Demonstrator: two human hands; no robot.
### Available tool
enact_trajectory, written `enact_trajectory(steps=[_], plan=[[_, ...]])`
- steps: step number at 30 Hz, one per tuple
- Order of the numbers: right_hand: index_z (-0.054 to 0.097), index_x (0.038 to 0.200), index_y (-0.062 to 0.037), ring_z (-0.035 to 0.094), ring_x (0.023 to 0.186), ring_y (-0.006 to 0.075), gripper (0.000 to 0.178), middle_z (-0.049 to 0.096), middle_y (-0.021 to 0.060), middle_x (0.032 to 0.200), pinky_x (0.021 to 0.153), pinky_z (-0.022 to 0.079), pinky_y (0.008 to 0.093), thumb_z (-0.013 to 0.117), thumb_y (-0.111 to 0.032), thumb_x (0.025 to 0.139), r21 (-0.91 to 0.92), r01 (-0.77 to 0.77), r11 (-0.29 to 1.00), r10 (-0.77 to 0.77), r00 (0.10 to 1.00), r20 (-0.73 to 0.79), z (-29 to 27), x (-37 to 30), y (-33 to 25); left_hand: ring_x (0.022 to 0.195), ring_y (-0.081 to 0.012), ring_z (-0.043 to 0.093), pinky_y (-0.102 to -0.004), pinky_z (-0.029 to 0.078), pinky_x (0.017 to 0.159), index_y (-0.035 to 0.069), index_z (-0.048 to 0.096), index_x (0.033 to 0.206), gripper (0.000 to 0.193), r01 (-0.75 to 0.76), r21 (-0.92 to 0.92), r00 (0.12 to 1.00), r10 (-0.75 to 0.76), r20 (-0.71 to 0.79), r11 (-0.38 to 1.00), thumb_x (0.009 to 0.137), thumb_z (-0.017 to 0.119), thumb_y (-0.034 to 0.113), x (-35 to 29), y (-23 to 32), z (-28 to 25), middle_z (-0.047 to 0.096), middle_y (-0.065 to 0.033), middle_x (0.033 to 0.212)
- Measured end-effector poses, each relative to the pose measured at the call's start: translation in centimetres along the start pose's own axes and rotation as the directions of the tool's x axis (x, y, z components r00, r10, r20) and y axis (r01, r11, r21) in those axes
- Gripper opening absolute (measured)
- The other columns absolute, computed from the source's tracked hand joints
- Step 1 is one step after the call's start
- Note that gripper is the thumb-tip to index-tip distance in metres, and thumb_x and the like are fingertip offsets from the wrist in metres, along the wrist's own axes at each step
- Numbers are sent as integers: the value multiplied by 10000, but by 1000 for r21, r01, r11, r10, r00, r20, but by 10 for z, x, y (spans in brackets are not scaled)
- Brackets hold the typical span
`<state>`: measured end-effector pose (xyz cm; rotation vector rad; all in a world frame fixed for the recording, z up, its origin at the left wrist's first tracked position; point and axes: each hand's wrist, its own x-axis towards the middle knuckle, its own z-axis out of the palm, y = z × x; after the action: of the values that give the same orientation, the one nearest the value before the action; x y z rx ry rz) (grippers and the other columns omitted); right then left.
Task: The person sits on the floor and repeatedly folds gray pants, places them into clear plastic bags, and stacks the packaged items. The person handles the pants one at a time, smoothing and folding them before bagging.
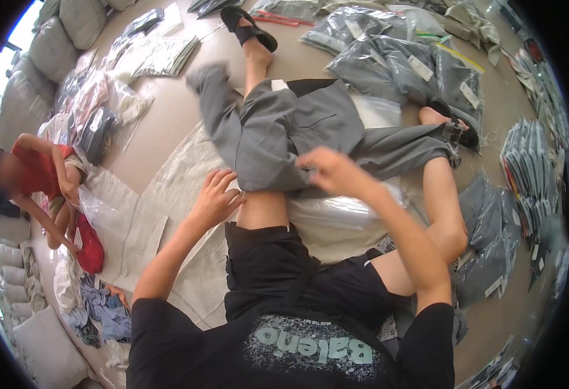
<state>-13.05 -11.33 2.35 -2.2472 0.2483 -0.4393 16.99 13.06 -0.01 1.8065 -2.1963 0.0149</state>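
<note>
A grey long-sleeved garment (pixel 323 126), apparently a jacket, lies spread over my legs and the floor. One sleeve (pixel 216 104) reaches up to the far left and is smeared by motion; the other stretches right toward my sandalled foot. My left hand (pixel 216 200) is beside the garment's near left edge, above my thigh, its fingers bent and apart with nothing visible in them. Over the near middle of the cloth is my right hand (pixel 336 174), blurred, near a small dark spot on the fabric. Whether its fingers grip the cloth is unclear. Clear plastic bags (pixel 336 212) lie under the garment.
Bagged grey clothes (pixel 394 61) are piled at the far right, with a stack of bagged garments (pixel 527 168) at the right side. On the left, a person in red (pixel 38 162) handles clear plastic and a red cloth. Beige sheeting (pixel 181 168) covers the floor beneath me.
</note>
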Motion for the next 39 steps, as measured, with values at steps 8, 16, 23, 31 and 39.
enact_trajectory(steps=[8,16,23,31,39], plan=[[677,1363,-138,748,867,323,516,682,155,1032,737,590,456,751,-153,852,-499,-251,830,301,953,21,103,-42,8,1029,-312,622,-454,498,913,131,696,1197,378,-30,-5,991,29,-131,1000,832,764,60,23,15,9,603,-90,1044],[734,907,-119,739,817,331,185,716,118,831,715,586,472,784,-276,825,-536,-190,823,259,964,56,74,-35,17,1044,-302,594,-433,478,919,133,722,1098,371,-95,18,995,95,-25,995,736,793,166,47,13,2,567,-86,1014],[588,832,-50,584,772,336,256,557,98,803,662,468,432,832,-107,776,-207,38,978,-11,992,129,-97,-19,-134,1072,-336,598,-466,491,932,76,651,937,274,-62,-47,983,52,-177,997,701,790,92,45,74,-60,579,-122,1088],[713,1045,-66,668,962,350,272,628,112,982,816,531,452,743,17,788,-157,-243,957,214,960,-182,-89,-58,-157,954,-365,667,-449,546,836,36,671,980,217,58,-358,995,-84,-56,932,775,708,-25,40,115,-157,658,-150,998],[676,1136,-48,689,893,413,148,715,208,960,769,531,435,685,-138,1018,-17,-547,837,528,814,-243,-69,-103,-87,849,-422,679,-471,522,754,-14,675,1039,90,456,-371,835,-533,-135,809,989,666,61,39,85,-76,689,-227,897]])
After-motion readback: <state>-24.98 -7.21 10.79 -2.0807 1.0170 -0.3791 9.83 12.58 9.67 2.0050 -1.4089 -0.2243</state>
